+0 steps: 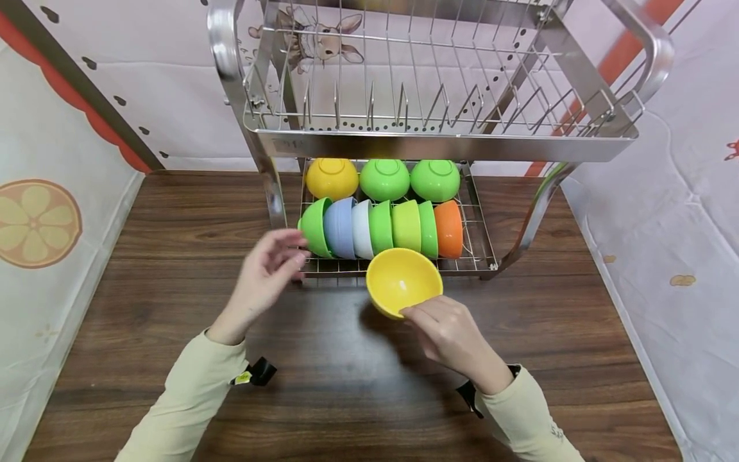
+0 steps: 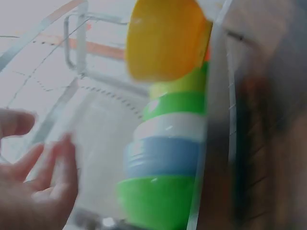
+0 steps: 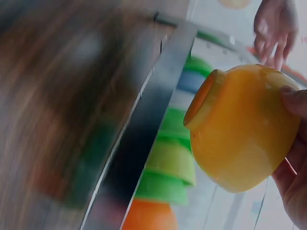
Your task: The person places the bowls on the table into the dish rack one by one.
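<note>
My right hand (image 1: 453,337) pinches the near rim of a yellow bowl (image 1: 404,281), thumb inside view and fingers behind the wall. The bowl is held mouth up in front of the rack's lower shelf; the right wrist view shows its foot and side. My left hand (image 1: 268,273) holds nothing, its fingers loosely bent beside the leftmost green bowl (image 1: 314,228). A front row of bowls stands on edge, nested: after the green come a blue bowl (image 1: 340,228), a white bowl (image 1: 362,229), several green ones and an orange bowl (image 1: 449,230).
Behind that row lie an upturned yellow-orange bowl (image 1: 331,179) and two green bowls (image 1: 383,181). The metal rack's upper wire shelf (image 1: 444,146) overhangs them. Dark wooden tabletop (image 1: 346,398) extends in front, with printed cloth walls (image 1: 664,224) at the sides.
</note>
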{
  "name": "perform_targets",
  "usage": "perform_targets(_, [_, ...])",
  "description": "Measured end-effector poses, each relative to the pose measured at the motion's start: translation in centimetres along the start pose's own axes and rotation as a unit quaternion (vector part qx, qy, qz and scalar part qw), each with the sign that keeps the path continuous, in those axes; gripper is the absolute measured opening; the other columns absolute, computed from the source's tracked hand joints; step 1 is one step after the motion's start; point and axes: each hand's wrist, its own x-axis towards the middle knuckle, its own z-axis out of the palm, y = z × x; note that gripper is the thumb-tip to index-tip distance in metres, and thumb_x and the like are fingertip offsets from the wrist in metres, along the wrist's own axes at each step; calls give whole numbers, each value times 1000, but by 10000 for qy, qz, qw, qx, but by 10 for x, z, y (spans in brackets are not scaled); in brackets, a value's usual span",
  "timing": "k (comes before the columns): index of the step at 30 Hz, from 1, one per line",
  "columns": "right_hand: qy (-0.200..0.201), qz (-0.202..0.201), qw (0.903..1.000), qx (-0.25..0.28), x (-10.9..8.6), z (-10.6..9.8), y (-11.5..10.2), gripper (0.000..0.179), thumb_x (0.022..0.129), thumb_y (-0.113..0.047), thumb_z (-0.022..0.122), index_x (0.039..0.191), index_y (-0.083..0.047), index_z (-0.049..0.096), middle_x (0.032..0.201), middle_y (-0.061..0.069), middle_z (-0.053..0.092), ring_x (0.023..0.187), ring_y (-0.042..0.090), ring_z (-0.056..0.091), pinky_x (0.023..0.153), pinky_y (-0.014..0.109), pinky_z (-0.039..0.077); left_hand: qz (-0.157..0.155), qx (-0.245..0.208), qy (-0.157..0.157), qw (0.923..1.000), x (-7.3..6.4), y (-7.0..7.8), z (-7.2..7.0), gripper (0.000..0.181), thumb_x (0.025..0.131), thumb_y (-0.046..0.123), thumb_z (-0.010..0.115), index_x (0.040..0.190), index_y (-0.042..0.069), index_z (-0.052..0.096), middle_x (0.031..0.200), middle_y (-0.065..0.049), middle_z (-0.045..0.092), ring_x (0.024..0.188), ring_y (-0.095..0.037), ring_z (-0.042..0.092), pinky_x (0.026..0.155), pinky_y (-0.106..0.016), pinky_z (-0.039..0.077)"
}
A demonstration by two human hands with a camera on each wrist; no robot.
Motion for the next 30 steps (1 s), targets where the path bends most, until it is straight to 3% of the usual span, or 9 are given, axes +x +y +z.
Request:
perform_targets(4, [353, 297, 9989, 45, -3, -11, 7, 24, 93, -16, 47, 83, -3, 64, 70, 3, 64, 64, 19, 61, 61, 34, 50, 639, -358, 1202, 9900, 2, 13, -18, 33, 81, -15, 51, 112, -4, 52, 97, -2, 60, 79, -8, 60, 60, -19, 50])
perform_targets(7, [532, 507, 9973, -23, -5, -21, 12, 25, 93, -17, 48, 83, -2, 64, 71, 4, 64, 64, 20, 61, 60, 35, 49, 645, -532, 1622, 9832, 5, 16, -30, 34, 82, -14, 51, 111, 4, 54, 102, -2, 58, 85, -10, 59, 64, -18, 49])
perform_targets(10, [630, 746, 9952, -105, -6, -30, 16, 28, 94, -20, 47, 82, -2, 64, 71, 5, 64, 64, 21, 61, 59, 36, 49, 312, -122, 1668, 9854, 9, 12, -34, 36, 83, -10, 53, 117, 1, 50, 107, 2, 54, 95, -9, 55, 72, -15, 47])
perform_targets(13, [748, 1004, 9920, -147, -9, -37, 22, 30, 94, -22, 48, 82, 0, 65, 72, 7, 64, 64, 22, 60, 59, 37, 48, -5, 351, 1415, 9893, 13, 3, -34, 41, 86, -7, 52, 125, -4, 43, 112, 6, 51, 101, -6, 52, 80, -13, 44])
perform_targets(19, [1322, 1783, 9750, 79, -18, -45, 36, 38, 91, -30, 53, 82, 6, 65, 73, 14, 65, 64, 19, 58, 59, 25, 46, 126, 632, 1125, 9916, 19, -15, -30, 36, 89, -4, 49, 124, -7, 44, 109, 5, 54, 94, -5, 56, 82, -15, 43])
perform_targets(22, [1823, 2437, 9503, 651, -23, -47, 44, 34, 88, -23, 59, 82, 11, 64, 74, 13, 65, 66, 7, 56, 61, 14, 43, 158, 607, 1225, 9905, 22, -21, -27, 35, 88, -6, 49, 123, -8, 45, 102, 10, 55, 88, -3, 57, 79, -14, 44])
perform_targets(24, [2247, 2877, 9235, 1180, -26, -48, 49, 27, 85, -13, 63, 84, 14, 62, 75, 5, 66, 65, 0, 54, 59, 9, 41, 128, 586, 1291, 9898, 24, -24, -25, 35, 87, -7, 50, 121, -10, 46, 97, 13, 55, 85, 0, 57, 78, -13, 44])
perform_targets(28, [3234, 3456, 8544, 2146, -29, -49, 58, 9, 79, 5, 64, 85, 12, 63, 76, -7, 66, 59, -1, 54, 53, 10, 42, 55, 571, 1469, 9875, 27, -29, -20, 32, 86, -8, 51, 118, -11, 48, 88, 18, 55, 79, 2, 56, 75, -12, 45])
perform_targets(30, [3765, 3578, 8150, 2566, -29, -47, 62, 8, 79, 7, 63, 86, 7, 65, 74, -4, 67, 59, 2, 57, 54, 11, 44, 81, 622, 1555, 9858, 27, -30, -19, 30, 86, -9, 51, 116, -11, 49, 86, 19, 55, 78, 2, 56, 73, -12, 45])
